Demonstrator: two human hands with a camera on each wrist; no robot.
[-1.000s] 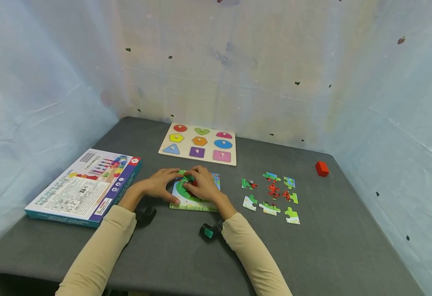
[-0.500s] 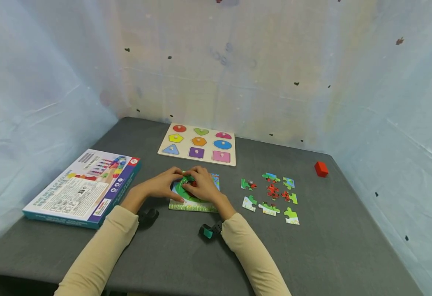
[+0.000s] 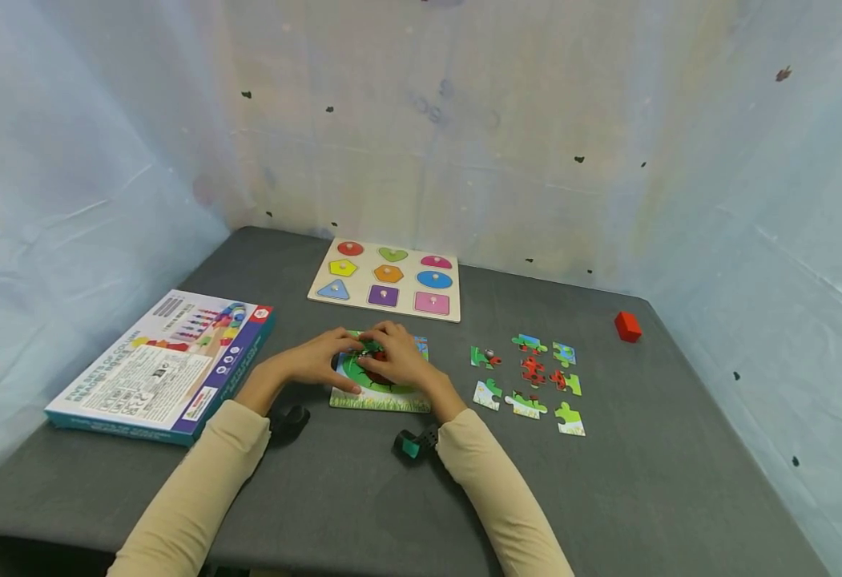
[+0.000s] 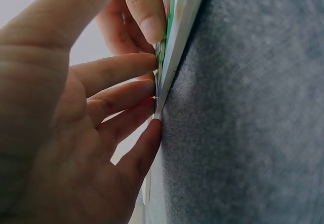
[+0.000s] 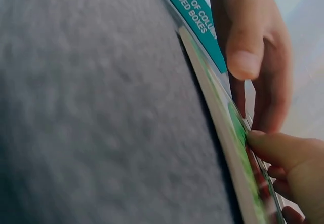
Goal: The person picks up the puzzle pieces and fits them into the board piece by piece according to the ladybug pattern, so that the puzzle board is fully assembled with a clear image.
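Observation:
A jigsaw puzzle board (image 3: pixel 380 402) with a green leaf picture lies on the grey table under both hands. My left hand (image 3: pixel 312 358) touches its left side, fingers fairly straight and thumb spread toward the front; the left wrist view shows these fingertips (image 4: pixel 152 89) at the board's edge. My right hand (image 3: pixel 404 362) rests over the upper middle. Its thumb (image 5: pixel 271 145) presses on the picture in the right wrist view, other fingers bent beyond it. Green and red picture parts show between the hands. Whether the right fingers pinch a loose piece is hidden.
Several loose jigsaw pieces (image 3: pixel 533 370) lie right of the board. A shape knob puzzle (image 3: pixel 409 306) lies behind it. At left sits a flat white and teal box (image 3: pixel 154 369). A red block (image 3: pixel 628 327) is at the far right. Both wrists wear black straps.
My left hand has shifted slightly right over the board, bringing its thumb further in. The right hand stays at nearly the same spot. The loose pieces have not moved.

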